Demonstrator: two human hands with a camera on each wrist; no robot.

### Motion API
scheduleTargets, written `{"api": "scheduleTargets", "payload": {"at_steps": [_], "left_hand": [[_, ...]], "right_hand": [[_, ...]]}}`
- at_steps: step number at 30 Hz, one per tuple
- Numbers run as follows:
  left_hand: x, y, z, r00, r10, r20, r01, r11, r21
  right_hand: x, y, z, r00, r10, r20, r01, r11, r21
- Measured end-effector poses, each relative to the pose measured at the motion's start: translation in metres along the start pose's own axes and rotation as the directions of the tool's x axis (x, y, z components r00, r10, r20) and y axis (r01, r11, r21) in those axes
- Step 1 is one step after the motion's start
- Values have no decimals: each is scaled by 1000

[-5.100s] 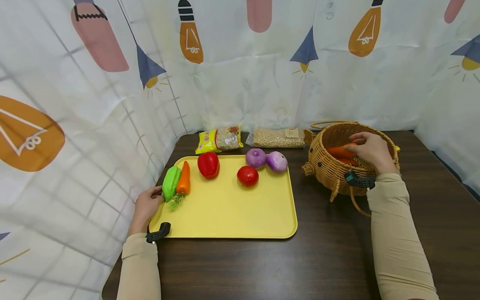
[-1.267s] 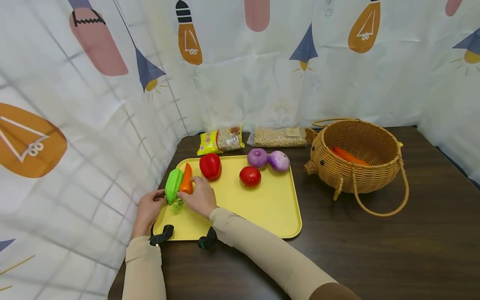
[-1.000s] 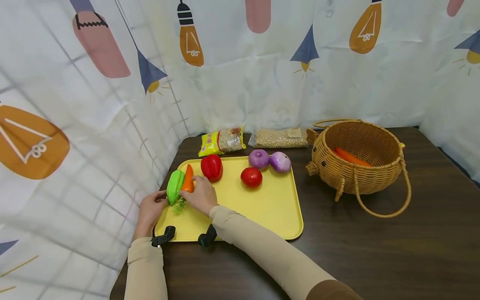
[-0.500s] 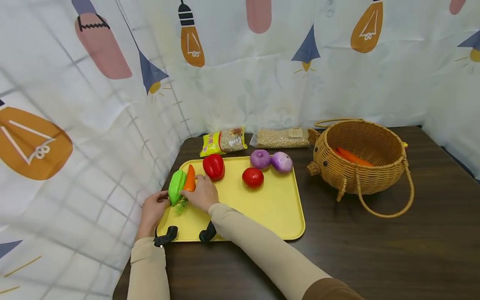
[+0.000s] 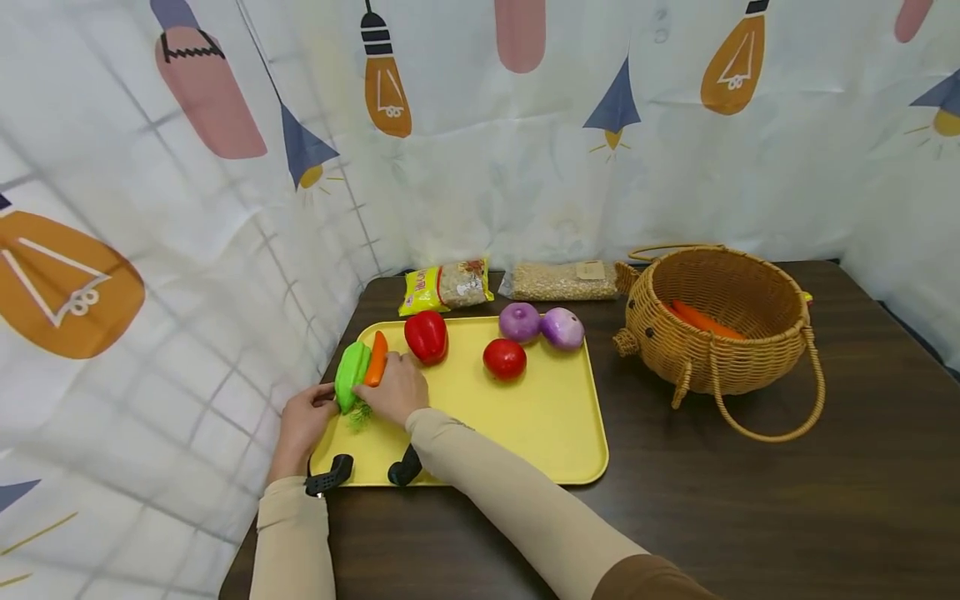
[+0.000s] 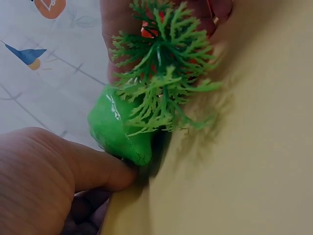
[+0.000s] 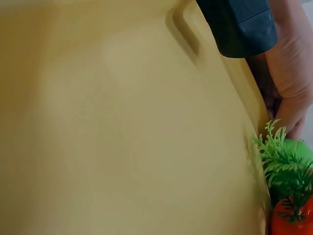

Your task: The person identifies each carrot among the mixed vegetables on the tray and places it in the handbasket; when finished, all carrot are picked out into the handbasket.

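My left hand (image 5: pixel 303 423) grips the left rim of the yellow tray (image 5: pixel 525 433). Its thumb (image 6: pixel 98 169) lies on top and the other fingers curl underneath. Close by the thumb is a green ridged toy vegetable (image 5: pixel 350 379), lying along that rim. Beside it, a toy carrot (image 5: pixel 377 360) points away from me, its feathery green top (image 6: pixel 166 73) toward me. My right hand (image 5: pixel 401 390) reaches across the tray and holds the carrot near its thick end, thumb on the left, fingers on the right. The palm hides part of the carrot.
A red bell pepper (image 5: pixel 426 337), a tomato (image 5: pixel 505 359) and two purple onions (image 5: pixel 520 322) lie on the tray. Behind it are a yellow packet (image 5: pixel 446 287) and a bag of grain (image 5: pixel 562 282). The wicker pig basket (image 5: pixel 720 371) on the right contains carrots (image 5: pixel 701 321).
My right hand has left the basket, where it held a carrot, and come over to the carrot on the tray. Lately it has shifted slightly left. My left hand keeps its place.
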State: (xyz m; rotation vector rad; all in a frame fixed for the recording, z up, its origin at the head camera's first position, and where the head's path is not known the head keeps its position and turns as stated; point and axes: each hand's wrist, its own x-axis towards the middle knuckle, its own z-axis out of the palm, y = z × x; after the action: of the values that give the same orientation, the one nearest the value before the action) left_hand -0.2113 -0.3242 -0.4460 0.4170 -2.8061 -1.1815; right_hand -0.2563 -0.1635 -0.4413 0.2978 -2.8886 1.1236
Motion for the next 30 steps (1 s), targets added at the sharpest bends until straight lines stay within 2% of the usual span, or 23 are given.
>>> {"api": "scheduleTargets", "payload": {"at_steps": [4,8,15,21,30], "left_hand": [[3,0,4,1000,7,-6,-7,1000,-4],[6,0,7,1000,11,-7,-11,1000,-7],[2,0,2,1000,-10,-14,11,1000,9],[4,0,2,1000,-2,-13,2,1000,3],[5,-3,2,1000,9,-17,-9,1000,26]], "right_hand": [[1,5,-2,1000,13,-9,-13,1000,12],[3,10,-6,999,50,-18,-48,996,68],[-2,14,-14,998,54,-19,-50,982,183],[-13,17,-33,989,37,-145,10,950,311],[-19,28,-52,954,-34,-299,153,911,382]]}}
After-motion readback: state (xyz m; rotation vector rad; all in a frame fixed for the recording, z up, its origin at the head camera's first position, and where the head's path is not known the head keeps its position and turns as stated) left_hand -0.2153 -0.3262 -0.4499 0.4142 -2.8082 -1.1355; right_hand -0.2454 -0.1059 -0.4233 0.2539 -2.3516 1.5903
